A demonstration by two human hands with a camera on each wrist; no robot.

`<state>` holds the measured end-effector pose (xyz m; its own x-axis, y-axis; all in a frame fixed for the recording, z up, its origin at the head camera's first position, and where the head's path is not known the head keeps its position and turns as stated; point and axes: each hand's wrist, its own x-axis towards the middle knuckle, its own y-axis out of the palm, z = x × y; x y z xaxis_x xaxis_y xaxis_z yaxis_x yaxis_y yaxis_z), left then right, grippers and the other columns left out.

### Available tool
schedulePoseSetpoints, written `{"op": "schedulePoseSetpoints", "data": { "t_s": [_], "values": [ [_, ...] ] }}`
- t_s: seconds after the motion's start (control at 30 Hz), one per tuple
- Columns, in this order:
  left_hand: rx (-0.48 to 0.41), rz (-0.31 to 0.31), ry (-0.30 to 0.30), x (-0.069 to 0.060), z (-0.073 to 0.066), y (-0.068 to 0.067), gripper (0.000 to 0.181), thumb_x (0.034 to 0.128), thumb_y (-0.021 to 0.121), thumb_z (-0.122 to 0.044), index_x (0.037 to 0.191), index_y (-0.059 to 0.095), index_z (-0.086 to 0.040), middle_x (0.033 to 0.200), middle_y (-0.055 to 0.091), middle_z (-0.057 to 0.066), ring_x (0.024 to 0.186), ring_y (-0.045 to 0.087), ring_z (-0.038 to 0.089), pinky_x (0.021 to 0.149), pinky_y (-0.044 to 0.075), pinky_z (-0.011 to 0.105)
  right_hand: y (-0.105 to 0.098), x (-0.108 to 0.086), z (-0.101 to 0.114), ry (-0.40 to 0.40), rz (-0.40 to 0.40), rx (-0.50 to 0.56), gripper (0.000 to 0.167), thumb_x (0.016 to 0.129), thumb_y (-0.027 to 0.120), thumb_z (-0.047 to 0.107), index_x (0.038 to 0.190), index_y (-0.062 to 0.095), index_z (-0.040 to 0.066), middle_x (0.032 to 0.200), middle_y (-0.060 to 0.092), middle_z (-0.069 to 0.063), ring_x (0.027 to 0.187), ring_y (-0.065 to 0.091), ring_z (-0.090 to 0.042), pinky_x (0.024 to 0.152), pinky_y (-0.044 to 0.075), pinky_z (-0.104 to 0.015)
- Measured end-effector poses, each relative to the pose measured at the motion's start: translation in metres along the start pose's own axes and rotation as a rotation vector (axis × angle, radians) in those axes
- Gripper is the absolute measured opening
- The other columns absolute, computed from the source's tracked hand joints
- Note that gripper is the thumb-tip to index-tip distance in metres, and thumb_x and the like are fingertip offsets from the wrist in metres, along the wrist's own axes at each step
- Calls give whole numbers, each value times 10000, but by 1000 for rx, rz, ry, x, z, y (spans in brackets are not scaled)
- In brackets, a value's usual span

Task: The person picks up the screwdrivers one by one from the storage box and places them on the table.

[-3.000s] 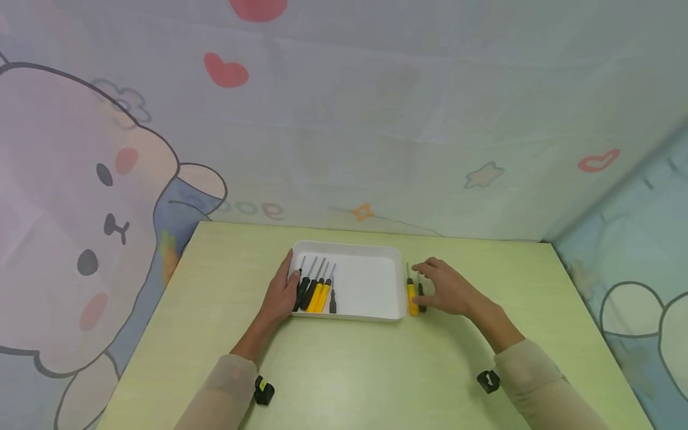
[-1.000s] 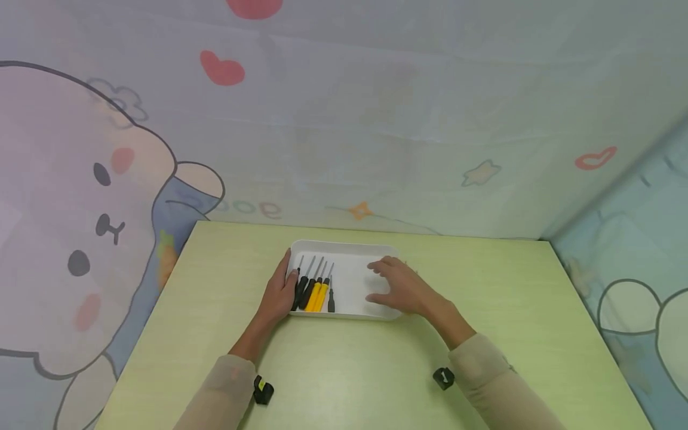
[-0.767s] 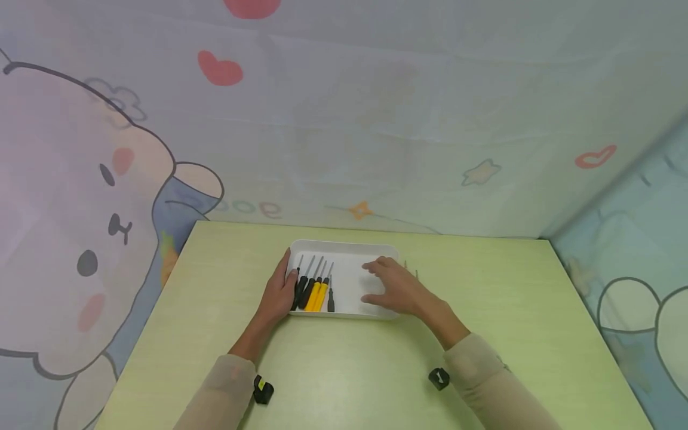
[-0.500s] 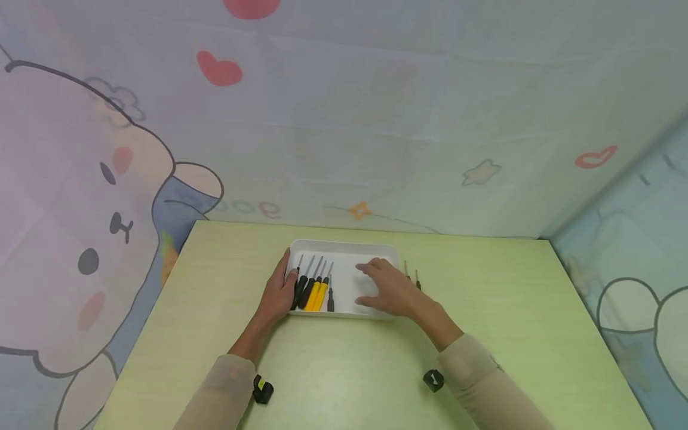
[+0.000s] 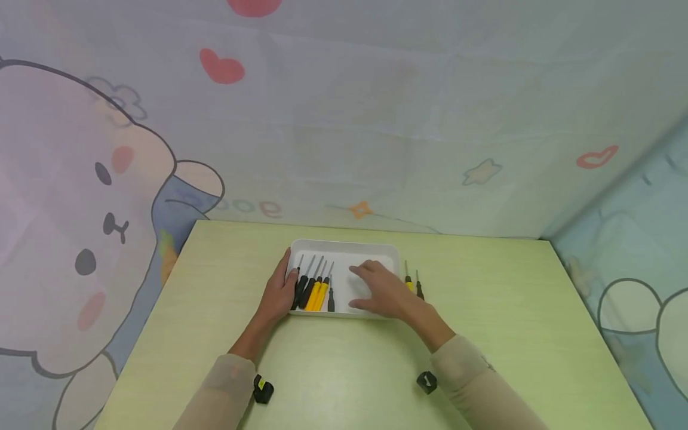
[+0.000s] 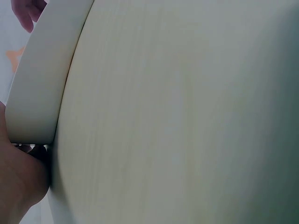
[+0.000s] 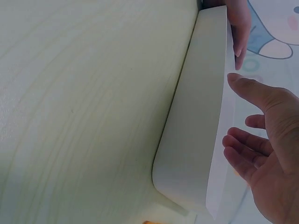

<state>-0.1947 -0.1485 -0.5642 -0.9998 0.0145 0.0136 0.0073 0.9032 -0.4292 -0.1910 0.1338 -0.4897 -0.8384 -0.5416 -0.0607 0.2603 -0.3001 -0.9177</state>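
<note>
A white tray (image 5: pixel 342 257) stands on the table, its outer wall (image 7: pixel 194 107) large in the right wrist view. My left hand (image 5: pixel 278 294) grips its left end, thumb over the rim. Inside, on the left, lie several screwdrivers: black ones (image 5: pixel 303 292), yellow ones (image 5: pixel 321 292) and a small dark one (image 5: pixel 331 301). Over the tray's right half hovers my right hand (image 5: pixel 384 291), holding nothing, thumb and fingers spread apart. Beyond the right end lie a yellow screwdriver (image 5: pixel 409 283) and a dark screwdriver (image 5: pixel 419 289), their lower parts hidden behind my right hand and wrist.
The pale wooden table (image 5: pixel 344 364) ends at the back against a printed cloth (image 5: pixel 376 119) with cartoon figures. Another cloth (image 5: pixel 645 251) hangs on the right. A small black device sits at the left wrist (image 5: pixel 263 389) and another at the right wrist (image 5: pixel 427 382).
My right hand has moved left, from beside the two screwdrivers outside the tray to above its inside, uncovering their upper parts again. My left hand and the tray have stayed put.
</note>
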Motion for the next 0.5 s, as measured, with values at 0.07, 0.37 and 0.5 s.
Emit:
{"op": "schedulePoseSetpoints", "data": {
  "t_s": [0.07,0.37,0.5],
  "values": [
    [2,-1,-1,-1,-1,0,622,1151,384,-243,1721,148,-164,1762,206,60,1615,190,255,1310,140,476,1,1,1,-3,3,-4,790,919,841,416,1572,519,110,1551,517,-147,1404,500,-317,1178,439,-447],
    [6,0,5,0,1,0,619,1153,379,-240,1720,149,-155,1762,203,67,1615,189,264,1310,137,482,5,7,7,3,14,-7,810,910,850,418,1577,512,105,1575,499,-142,1443,470,-316,1207,403,-443],
    [5,1,12,-1,1,0,619,1153,381,-243,1720,149,-152,1760,210,71,1613,195,266,1309,144,484,6,10,8,0,20,-9,829,896,859,435,1577,514,111,1571,503,-139,1436,477,-310,1203,409,-435]
  ]
}}
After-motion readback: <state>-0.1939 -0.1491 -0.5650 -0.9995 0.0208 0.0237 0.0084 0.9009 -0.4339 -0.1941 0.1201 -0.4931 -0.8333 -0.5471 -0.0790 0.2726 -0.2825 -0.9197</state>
